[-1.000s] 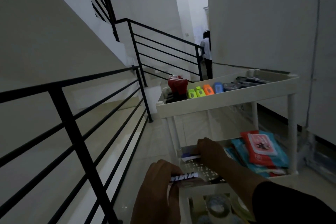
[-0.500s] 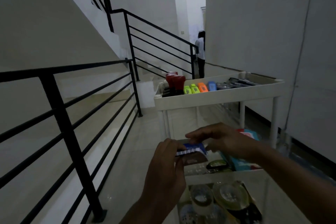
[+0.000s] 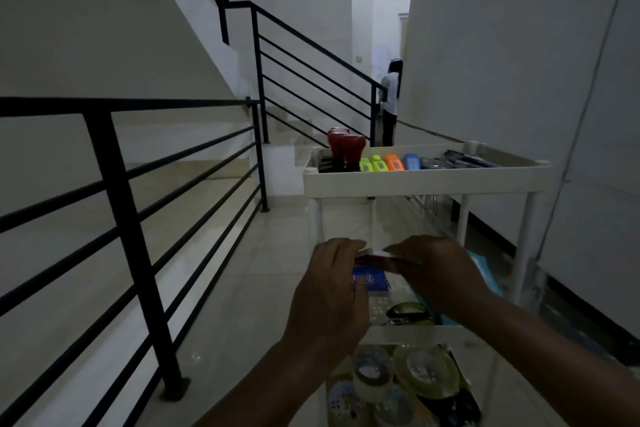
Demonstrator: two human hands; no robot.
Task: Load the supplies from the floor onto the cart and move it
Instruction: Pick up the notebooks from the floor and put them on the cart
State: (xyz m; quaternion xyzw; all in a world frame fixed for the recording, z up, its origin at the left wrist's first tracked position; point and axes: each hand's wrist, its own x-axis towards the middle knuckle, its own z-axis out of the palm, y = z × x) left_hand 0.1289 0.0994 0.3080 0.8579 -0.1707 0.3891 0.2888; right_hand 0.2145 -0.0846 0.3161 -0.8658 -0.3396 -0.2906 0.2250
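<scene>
Now raised off the cart's (image 3: pixel 426 180) middle shelf since 1 second ago, a slim dark packet (image 3: pixel 388 258) pinched between left hand (image 3: pixel 329 291) and right hand (image 3: pixel 436 270) fingertips, blue box (image 3: pixel 370 279) just below, so placement seems unfinished.

- Two bare forearms reach into view from the bottom edge, with no sleeve, cuff or glove showing on either.
- The left hand (image 3: pixel 329 295) wears no ring, watch or band that can be seen.
- The right hand (image 3: pixel 438 270) is likewise unadorned, its wrist bare.
- Dim light blurs nails and finer detail.
</scene>
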